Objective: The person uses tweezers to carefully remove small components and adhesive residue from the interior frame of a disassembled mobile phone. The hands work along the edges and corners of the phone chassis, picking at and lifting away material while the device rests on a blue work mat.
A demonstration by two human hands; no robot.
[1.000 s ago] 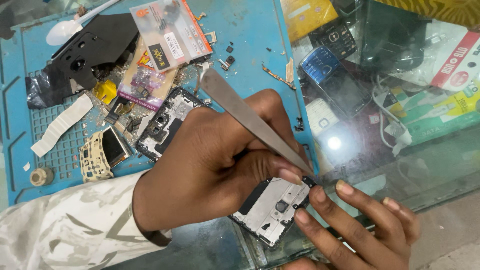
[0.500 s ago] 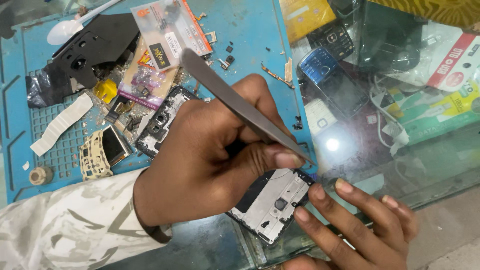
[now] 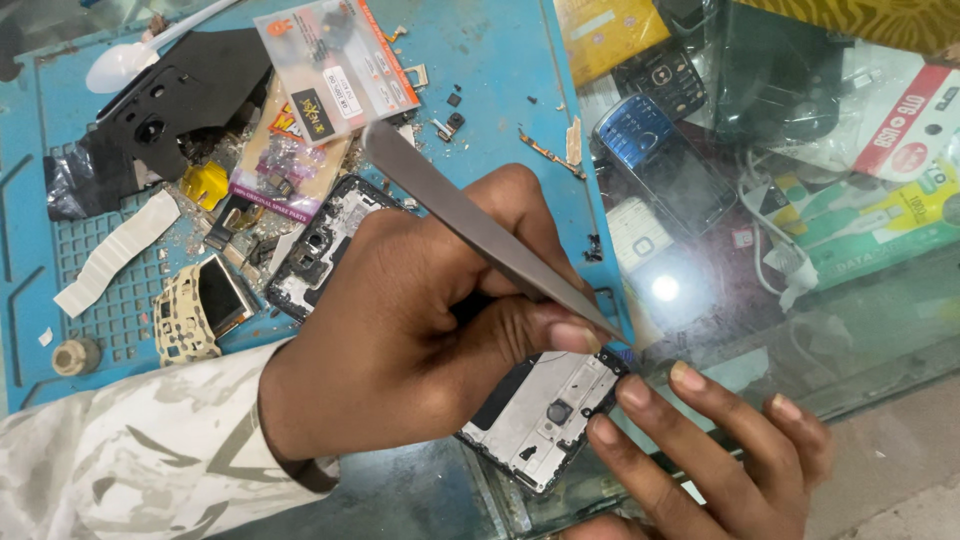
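Left hand (image 3: 420, 340) grips tweezers (image 3: 480, 235), tips lowered again onto phone frame (image 3: 545, 410) corner. Right hand (image 3: 720, 460) fingers steady it, unchanged.

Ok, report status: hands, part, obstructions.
Left hand grips grey metal tweezers, tips at opened phone frame's corner. Right hand steadies frame edge. Nothing blocking.

I am looking down at a glass counter (image 3: 880, 330) that is carrying a blue work mat (image 3: 500, 80). A black phone cover (image 3: 170, 100), a white strip (image 3: 105, 250), small parts packets (image 3: 330, 60), an open phone frame (image 3: 325, 245) and loose screws are lying on the mat. Another phone frame (image 3: 545, 415) is resting on the glass.
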